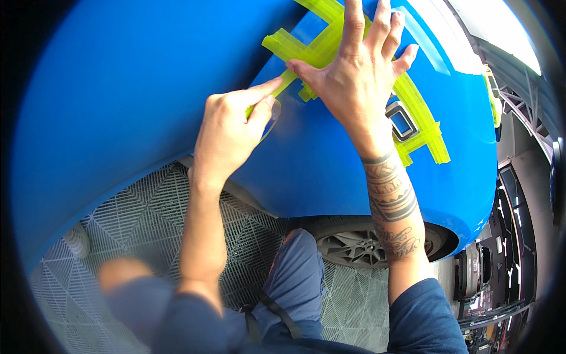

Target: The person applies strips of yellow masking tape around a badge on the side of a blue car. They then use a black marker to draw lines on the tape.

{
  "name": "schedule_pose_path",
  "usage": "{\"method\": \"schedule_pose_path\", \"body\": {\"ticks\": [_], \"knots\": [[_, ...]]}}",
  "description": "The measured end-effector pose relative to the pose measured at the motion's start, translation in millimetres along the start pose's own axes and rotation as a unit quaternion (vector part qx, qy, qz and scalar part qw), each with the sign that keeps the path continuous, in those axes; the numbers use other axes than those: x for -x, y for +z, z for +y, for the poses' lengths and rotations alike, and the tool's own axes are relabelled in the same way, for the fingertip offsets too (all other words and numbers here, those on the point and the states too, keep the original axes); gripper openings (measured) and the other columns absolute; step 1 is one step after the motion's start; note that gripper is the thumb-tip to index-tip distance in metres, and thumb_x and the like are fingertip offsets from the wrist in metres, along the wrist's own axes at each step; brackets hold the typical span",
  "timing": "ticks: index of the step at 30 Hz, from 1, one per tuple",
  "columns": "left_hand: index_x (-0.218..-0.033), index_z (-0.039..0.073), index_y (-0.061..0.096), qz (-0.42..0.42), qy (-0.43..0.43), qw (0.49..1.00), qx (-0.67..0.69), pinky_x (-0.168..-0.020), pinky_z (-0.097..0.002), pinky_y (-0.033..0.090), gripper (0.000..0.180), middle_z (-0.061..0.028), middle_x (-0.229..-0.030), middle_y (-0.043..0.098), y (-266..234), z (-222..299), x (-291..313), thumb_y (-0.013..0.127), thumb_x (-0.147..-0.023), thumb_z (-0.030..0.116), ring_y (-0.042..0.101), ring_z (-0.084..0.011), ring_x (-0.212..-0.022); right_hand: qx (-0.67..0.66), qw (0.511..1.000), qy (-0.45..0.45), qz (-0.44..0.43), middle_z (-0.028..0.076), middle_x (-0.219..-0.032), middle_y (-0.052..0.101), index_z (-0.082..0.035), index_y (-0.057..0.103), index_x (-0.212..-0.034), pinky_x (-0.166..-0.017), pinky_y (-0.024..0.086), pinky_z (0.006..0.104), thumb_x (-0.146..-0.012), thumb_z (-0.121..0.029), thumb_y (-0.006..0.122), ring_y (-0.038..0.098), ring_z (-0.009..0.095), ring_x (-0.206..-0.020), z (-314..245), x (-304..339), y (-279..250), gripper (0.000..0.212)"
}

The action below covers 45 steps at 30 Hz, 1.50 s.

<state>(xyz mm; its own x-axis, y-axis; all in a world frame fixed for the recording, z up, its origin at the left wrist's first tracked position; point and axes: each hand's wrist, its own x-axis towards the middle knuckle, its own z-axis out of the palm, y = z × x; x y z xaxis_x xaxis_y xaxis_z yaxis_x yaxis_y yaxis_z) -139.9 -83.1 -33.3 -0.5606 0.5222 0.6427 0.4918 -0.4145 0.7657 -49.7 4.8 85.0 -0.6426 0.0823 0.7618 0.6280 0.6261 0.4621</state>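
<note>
My left hand [226, 133] is closed around a roll of yellow-green masking tape [273, 121], mostly hidden behind the fingers. Its index finger points along a tape strip [287, 83] that runs from the roll up to the blue car fender [312, 159]. Fingers spread wide, my right hand [361, 79] lies flat over a patch of overlapping yellow-green tape [324, 50] on that panel. Beside my right wrist, a dark and silver rectangular trim piece [402, 123] is bordered by more tape strips [436, 144].
A large blue panel, seemingly an open door [118, 82], stands close on my left. Below the fender is a dark-spoked wheel [354, 248]. Grey lattice tiles [141, 206] cover the floor around my knees. Another vehicle [469, 271] stands at the far right.
</note>
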Motion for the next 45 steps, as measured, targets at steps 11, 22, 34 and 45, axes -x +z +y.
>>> {"method": "schedule_pose_path", "body": {"ticks": [11,22,34,45], "knots": [[-0.115,-0.001,0.064,-0.414,0.036,0.903,0.112,-0.093,-0.0358,0.049,0.033,-0.0148,-0.104,0.071,22,-10,24,0.059,-0.09,0.019,0.067,-0.0266,-0.101,0.006,0.988,-0.073,0.134,0.021,-0.125,0.048,-0.008,0.038,-0.137,-0.096,0.034,0.0533,-0.068,-0.033,0.084,0.044,0.038,-0.12,12,4,7,0.087],[-0.131,-0.006,0.044,0.107,0.28,0.952,0.058,-0.051,-0.0205,0.039,0.047,-0.0126,-0.118,0.061,-7,10,25,0.062,-0.09,0.009,0.048,-0.0048,-0.059,-0.622,0.708,0.245,-0.228,0.0,-0.074,0.064,-0.001,0.069,-0.087,-0.061,0.043,0.0207,-0.089,-0.026,0.068,0.054,0.005,-0.064,7,47,-45,0.025],[-0.117,0.005,0.067,0.098,0.134,0.981,0.097,-0.058,-0.029,0.05,0.029,-0.0164,-0.093,0.07,2,16,23,0.058,-0.09,0.002,0.063,-0.0198,-0.065,-0.399,0.914,0.049,-0.062,0.014,-0.081,0.065,0.001,0.066,-0.089,-0.069,0.051,0.0338,-0.082,-0.01,0.069,0.065,0.025,-0.075,33,-27,-33,0.014],[-0.117,0.007,0.068,0.091,0.091,0.991,-0.035,-0.052,-0.0318,0.04,0.031,-0.0142,-0.066,0.059,3,-3,6,0.059,-0.088,0.004,0.05,-0.0165,-0.053,-0.178,0.978,-0.093,0.05,0.013,-0.083,0.063,-0.001,0.065,-0.086,-0.07,0.05,0.0363,-0.087,-0.014,0.065,0.062,0.03,-0.075,39,-57,-3,0.013]]}}
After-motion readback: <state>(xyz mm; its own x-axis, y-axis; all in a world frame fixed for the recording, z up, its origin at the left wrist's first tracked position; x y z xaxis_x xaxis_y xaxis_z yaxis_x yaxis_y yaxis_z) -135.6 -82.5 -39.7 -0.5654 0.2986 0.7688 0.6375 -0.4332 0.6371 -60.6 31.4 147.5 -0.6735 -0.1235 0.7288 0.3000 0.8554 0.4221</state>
